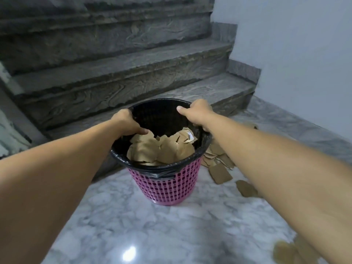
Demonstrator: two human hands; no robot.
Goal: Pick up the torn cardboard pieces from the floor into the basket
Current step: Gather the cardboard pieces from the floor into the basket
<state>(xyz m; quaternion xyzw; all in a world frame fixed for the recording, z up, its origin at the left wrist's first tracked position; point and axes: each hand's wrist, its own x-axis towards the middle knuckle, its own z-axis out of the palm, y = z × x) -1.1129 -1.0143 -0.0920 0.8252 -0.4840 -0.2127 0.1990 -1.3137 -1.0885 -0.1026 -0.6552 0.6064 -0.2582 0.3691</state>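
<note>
Both hands grip the rim of the pink basket (165, 185) at frame centre

Left hand (127, 122) and right hand (198, 114) curl over its black-lined rim; torn cardboard pieces (162, 149) fill it, more cardboard pieces (219, 168) lie on the marble floor (152, 235) at right

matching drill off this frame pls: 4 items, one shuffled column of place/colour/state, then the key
Items:
1. basket
2. bin liner
3. left hand
4. loose cardboard pieces

Descriptions:
A. black, folded over the rim
B. lying on the marble floor, to the right of the basket
C. pink, lattice wall
D. gripping the rim on the side away from the floor scraps

Pairs: 1-C, 2-A, 3-D, 4-B
</note>
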